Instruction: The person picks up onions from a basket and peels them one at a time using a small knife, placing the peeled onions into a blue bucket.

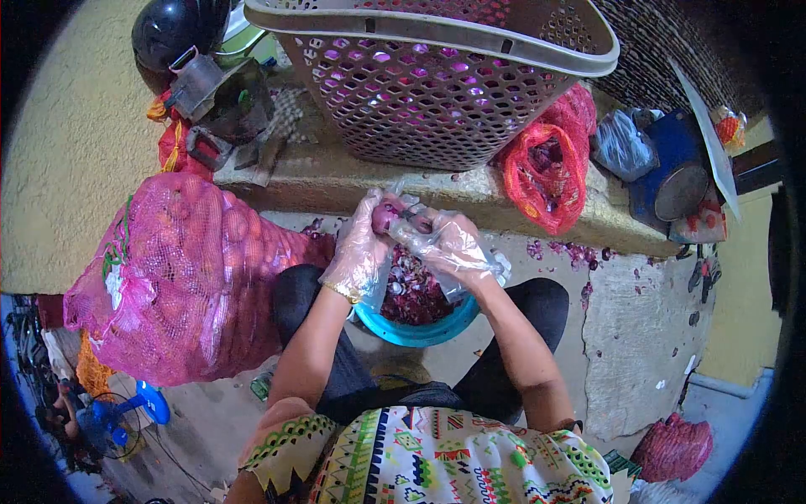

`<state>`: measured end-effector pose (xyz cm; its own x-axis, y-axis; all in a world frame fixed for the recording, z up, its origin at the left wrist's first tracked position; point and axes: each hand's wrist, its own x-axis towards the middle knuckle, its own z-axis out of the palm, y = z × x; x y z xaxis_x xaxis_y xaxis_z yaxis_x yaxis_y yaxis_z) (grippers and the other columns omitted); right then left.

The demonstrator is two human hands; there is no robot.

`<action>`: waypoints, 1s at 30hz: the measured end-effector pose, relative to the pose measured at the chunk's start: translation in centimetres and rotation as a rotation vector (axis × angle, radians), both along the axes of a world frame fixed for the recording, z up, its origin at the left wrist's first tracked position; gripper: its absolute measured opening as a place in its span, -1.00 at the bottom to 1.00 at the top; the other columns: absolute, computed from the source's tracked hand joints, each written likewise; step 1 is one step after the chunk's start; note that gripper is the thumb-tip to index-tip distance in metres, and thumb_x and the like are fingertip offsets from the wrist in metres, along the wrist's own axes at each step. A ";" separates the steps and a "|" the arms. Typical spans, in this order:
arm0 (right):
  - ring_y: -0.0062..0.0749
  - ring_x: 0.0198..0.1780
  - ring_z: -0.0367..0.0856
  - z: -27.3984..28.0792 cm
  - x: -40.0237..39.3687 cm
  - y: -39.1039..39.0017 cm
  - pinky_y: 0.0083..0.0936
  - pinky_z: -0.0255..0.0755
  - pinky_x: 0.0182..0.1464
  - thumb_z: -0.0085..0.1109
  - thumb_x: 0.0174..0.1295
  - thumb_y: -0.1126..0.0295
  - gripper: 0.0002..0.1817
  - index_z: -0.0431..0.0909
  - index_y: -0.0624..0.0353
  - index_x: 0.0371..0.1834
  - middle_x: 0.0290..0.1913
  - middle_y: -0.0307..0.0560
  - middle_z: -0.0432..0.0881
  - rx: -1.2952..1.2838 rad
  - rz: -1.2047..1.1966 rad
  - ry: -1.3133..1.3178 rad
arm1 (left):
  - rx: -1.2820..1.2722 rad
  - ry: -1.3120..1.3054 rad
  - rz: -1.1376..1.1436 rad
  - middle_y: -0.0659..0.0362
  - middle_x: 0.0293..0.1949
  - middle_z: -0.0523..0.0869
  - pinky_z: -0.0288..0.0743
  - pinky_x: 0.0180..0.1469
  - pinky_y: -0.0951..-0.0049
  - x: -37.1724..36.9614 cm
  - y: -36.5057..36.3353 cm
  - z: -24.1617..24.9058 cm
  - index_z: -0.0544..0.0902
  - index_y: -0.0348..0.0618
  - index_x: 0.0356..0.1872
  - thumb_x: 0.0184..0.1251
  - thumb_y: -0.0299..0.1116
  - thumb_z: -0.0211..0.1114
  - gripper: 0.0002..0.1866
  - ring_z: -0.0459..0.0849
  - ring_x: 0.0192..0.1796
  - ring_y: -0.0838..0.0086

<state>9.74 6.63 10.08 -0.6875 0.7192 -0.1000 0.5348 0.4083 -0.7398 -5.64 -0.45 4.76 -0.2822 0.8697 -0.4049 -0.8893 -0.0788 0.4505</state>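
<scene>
My left hand (359, 252), in a clear plastic glove, is closed around a purple-red onion (386, 216). My right hand (453, 244), gloved the same way, is closed beside the onion on a small dark tool (420, 223), perhaps a knife; its blade is hard to make out. Both hands are close together over a turquoise basin (420, 334) between my knees. Onion skins and scraps (411, 294) lie in the basin, partly hidden by the gloves.
A large perforated basket (411, 109) stands on the ledge ahead. A full pink mesh sack (193, 277) is at the left, a red mesh bag (550, 181) at the ledge's right. A blue fan (126, 416) and another sack (673, 447) stand lower down.
</scene>
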 end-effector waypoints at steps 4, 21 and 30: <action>0.09 -0.25 0.73 -0.4 0.2 0.1 -0.16 0.55 -0.14 0.26 0.13 -0.21 -0.38 0.72 0.21 -0.14 -0.33 0.21 0.72 -0.005 0.005 -0.005 | -0.004 0.015 -0.014 0.00 -0.18 0.70 0.60 0.14 0.01 0.8 -0.3 1.8 0.60 -0.26 -0.19 0.48 -0.14 0.19 -0.68 0.68 -0.03 0.17; 0.00 -0.43 0.69 -0.3 0.4 0.2 -0.14 0.53 -0.26 0.20 0.16 -0.27 -0.41 0.75 0.11 -0.36 -0.48 0.14 0.68 0.073 0.238 -0.049 | -0.093 -0.083 0.035 -0.04 -0.04 0.66 0.61 0.12 0.00 -0.7 -0.5 0.1 0.55 -0.18 -0.10 0.38 -0.16 0.30 -0.70 0.66 0.06 0.09; 0.07 -0.34 0.70 -0.5 0.3 0.0 -0.14 0.53 -0.23 0.31 -0.04 -0.39 -0.24 0.67 0.22 -0.28 -0.40 0.19 0.69 0.215 0.033 -0.032 | -0.022 -0.099 0.011 0.07 -0.16 0.67 0.62 0.08 0.12 0.3 -0.6 0.8 0.58 -0.19 -0.15 0.34 -0.27 0.27 -0.78 0.66 -0.09 0.28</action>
